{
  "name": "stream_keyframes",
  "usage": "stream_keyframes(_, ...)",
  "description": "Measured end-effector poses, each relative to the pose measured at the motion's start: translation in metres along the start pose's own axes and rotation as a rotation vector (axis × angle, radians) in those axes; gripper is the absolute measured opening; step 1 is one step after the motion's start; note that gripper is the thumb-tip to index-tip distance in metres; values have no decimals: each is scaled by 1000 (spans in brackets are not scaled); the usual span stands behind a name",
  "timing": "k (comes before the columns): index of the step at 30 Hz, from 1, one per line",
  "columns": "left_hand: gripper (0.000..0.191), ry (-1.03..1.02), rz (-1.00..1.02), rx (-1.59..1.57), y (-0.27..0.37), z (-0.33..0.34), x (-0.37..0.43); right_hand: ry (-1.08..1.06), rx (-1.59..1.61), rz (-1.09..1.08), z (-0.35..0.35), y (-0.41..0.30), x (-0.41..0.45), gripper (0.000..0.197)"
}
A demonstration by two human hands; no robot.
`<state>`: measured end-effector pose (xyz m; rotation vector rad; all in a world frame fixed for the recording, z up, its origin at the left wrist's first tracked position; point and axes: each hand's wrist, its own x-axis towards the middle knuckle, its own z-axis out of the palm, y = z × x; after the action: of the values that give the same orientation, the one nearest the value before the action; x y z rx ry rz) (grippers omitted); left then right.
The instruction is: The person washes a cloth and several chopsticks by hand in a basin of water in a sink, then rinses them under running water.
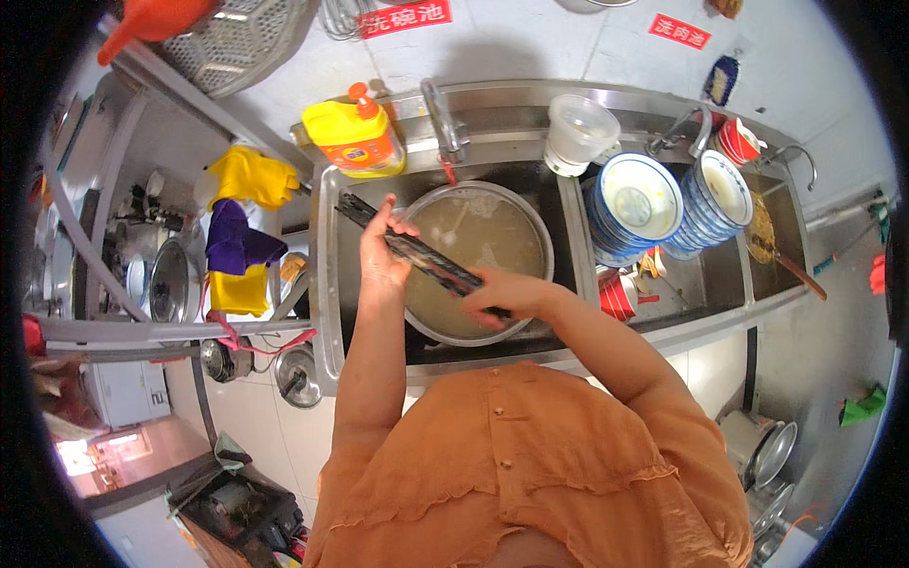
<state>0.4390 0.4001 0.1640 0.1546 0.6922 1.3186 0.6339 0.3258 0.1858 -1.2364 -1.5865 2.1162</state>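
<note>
A bundle of black chopsticks (433, 263) slants across a round metal basin (548, 259) of cloudy water. My left hand (383, 245) holds the bundle near its upper left end, where the tips stick out past my fingers. Around the lower right part is my right hand (515, 292), its fingers slightly blurred. The basin sits in the left compartment of a stainless steel sink (327, 284). Foam and a pale long shape show in the water, too unclear to name.
Behind the basin stand a yellow detergent bottle (355, 138) and a faucet (444, 121). Stacked bowls (639, 199) fill part of the middle compartment, near clear plastic containers (582, 128). A long-handled strainer (763, 231) lies at right. Cloths (238, 234) hang from a rack at left.
</note>
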Motion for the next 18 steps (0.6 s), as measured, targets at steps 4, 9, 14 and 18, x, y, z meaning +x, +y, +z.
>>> stream_keyframes(4, 9, -81, 115, -113, 21, -9, 11, -274, 508, 59, 3, 9, -10, 31)
stream_keyframes(9, 26, 391, 314, 207, -10, -2, 9, 579, -944, -270, 15, 24, 7, 30)
stream_keyframes(14, 15, -91, -221, -73, -45, 18, -28, -30, 282, -40, 4, 20, 10, 26)
stream_keyframes(18, 16, -159, -144, 38, -48, 16, -28, -179, 560, -50, 8, 20, 18, 22)
